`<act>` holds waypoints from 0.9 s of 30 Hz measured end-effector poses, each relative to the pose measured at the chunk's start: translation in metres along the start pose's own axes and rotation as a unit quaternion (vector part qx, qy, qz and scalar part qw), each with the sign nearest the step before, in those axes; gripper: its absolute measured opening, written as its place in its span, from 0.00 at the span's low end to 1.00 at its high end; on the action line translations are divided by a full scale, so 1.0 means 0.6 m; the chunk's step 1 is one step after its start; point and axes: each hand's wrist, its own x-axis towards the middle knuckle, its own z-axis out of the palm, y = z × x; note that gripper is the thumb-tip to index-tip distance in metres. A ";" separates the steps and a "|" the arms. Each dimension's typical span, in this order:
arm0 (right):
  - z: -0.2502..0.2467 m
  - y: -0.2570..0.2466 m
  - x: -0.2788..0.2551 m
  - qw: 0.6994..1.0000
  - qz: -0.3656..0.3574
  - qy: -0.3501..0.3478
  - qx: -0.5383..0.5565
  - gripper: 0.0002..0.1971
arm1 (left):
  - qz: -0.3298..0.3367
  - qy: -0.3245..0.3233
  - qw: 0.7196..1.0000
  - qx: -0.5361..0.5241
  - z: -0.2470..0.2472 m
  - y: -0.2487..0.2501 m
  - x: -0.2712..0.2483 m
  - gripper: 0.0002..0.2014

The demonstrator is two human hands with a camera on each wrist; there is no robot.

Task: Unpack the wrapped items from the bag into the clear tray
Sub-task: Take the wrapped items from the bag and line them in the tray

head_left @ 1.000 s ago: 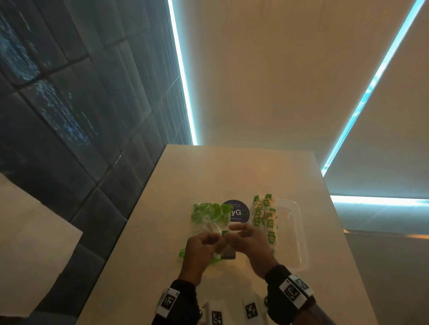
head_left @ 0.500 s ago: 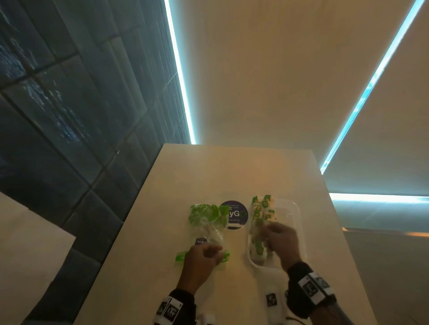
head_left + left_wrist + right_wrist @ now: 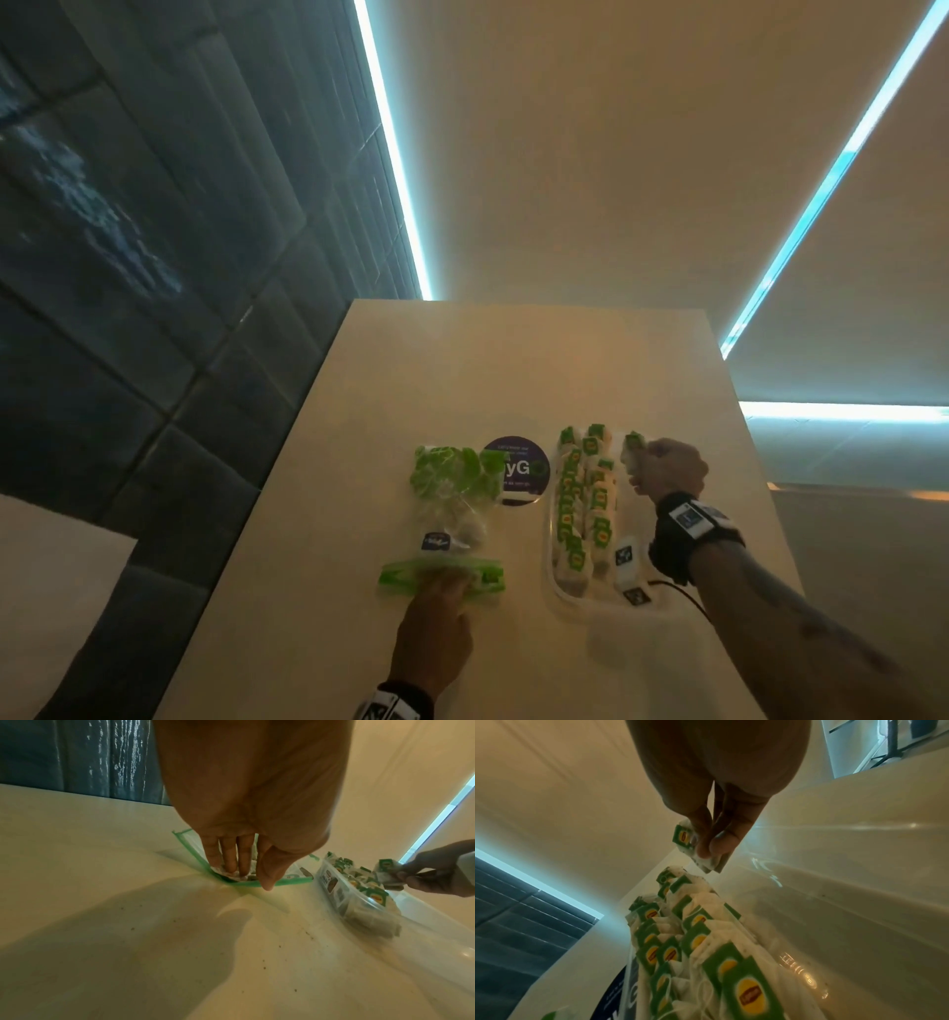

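Observation:
A clear zip bag [image 3: 452,509] with a green zip strip [image 3: 441,575] lies on the pale table and still holds several green-tagged wrapped tea bags. My left hand [image 3: 452,586] is at its mouth, fingers [image 3: 231,862] reaching inside and thumb over the zip edge, pinching the lip. To the right stands the clear tray [image 3: 565,598] with two rows of wrapped tea bags [image 3: 585,514]. Over the tray's far right part my right hand [image 3: 642,462] pinches one wrapped tea bag [image 3: 693,845] between thumb and fingers, held above the tray floor.
A round dark sticker [image 3: 516,470] lies on the table between bag and tray. A dark tiled wall [image 3: 128,308] runs along the left of the table. The table's right edge [image 3: 770,514] is close beside the tray.
My right hand left the bag mouth, moved right over the tray, then further to its far right side with a tea bag. The left hand stayed at the zip.

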 end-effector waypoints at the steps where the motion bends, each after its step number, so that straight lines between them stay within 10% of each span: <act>1: 0.007 0.002 0.010 1.000 0.004 -0.003 -0.011 0.11 | 0.004 0.004 1.000 0.003 0.002 -0.002 0.003 0.27; 27: 0.046 0.028 0.045 0.990 0.027 -0.043 -0.129 0.11 | 0.001 0.070 0.992 0.102 0.011 0.027 0.019 0.15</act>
